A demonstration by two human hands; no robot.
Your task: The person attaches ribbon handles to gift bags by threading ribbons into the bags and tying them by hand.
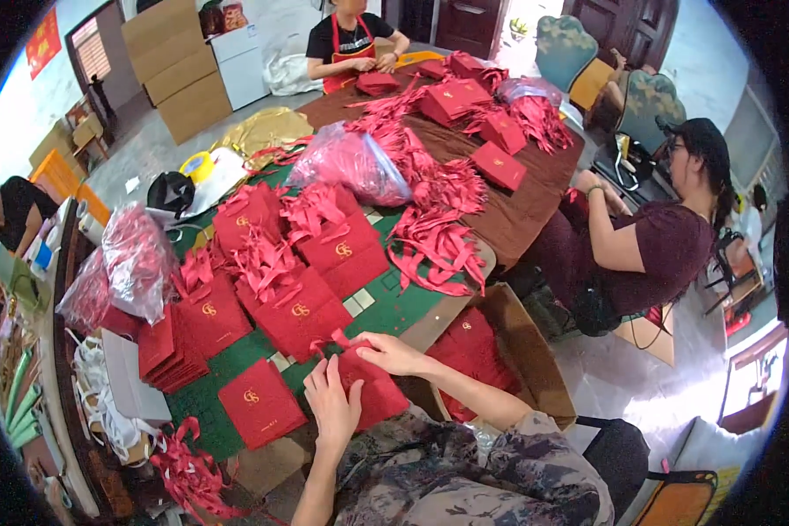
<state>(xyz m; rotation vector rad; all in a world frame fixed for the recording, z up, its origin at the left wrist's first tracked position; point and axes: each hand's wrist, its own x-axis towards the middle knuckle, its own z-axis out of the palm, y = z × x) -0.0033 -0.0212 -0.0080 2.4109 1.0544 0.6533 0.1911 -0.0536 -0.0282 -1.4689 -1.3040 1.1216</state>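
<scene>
A red paper gift bag with a ribbon at its top lies at the table's near edge, close to my body. My right hand is closed on its upper edge by the ribbon, the fingertips partly hidden. My left hand rests against the bag's left side, fingers stretched and thumb apart. Just left of it lies a flat red bag with gold printing. Beyond my hands, more red bags lie in overlapping piles, with loose red ribbons on top.
An open cardboard box holding red bags stands at my right. Clear plastic bags of red material sit on the green tabletop. One person sits at the right; another works at the far end. Red ribbons hang lower left.
</scene>
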